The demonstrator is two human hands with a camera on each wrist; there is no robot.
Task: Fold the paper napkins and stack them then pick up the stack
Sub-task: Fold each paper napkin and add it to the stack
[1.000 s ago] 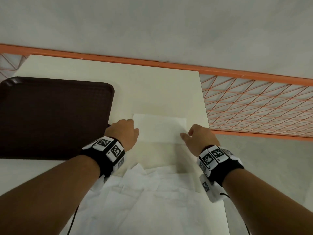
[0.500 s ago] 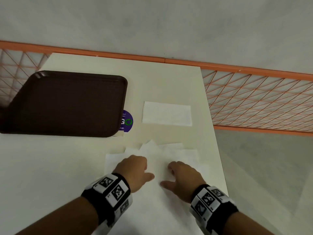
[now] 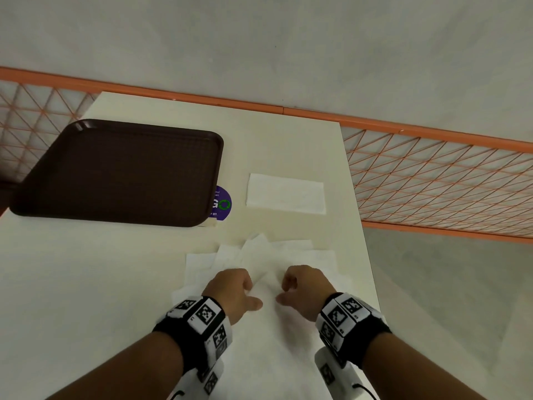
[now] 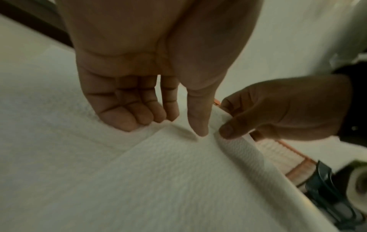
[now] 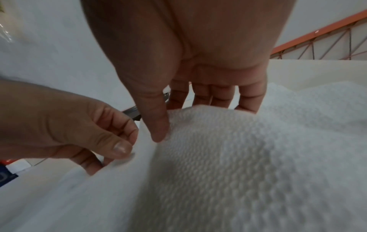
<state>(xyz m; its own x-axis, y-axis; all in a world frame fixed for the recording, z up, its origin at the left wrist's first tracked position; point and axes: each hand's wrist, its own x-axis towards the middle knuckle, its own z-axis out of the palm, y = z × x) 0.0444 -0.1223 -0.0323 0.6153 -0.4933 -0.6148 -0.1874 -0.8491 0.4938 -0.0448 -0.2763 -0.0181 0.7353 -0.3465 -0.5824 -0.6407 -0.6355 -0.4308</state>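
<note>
One folded white napkin (image 3: 285,193) lies flat on the cream table (image 3: 86,284), far from my hands. Nearer to me is a loose pile of unfolded napkins (image 3: 311,252). Both hands are on the top napkin (image 3: 268,327) of that pile, close together. My left hand (image 3: 253,293) pinches a ridge of it between curled fingers and thumb (image 4: 198,125). My right hand (image 3: 282,291) grips the same sheet, which bulges up between its thumb (image 5: 158,130) and fingers. In the right wrist view the top napkin (image 5: 228,157) is raised off the pile.
A dark brown tray (image 3: 115,171) sits at the table's far left, partly over a purple round sticker (image 3: 221,204). The table's right edge (image 3: 367,255) runs just right of the pile. An orange mesh railing (image 3: 432,180) stands beyond it.
Both hands left the folded napkin, drew back to the near pile, and now have curled in to pinch its top sheet. The head view has tilted, so the tray is fully in view.
</note>
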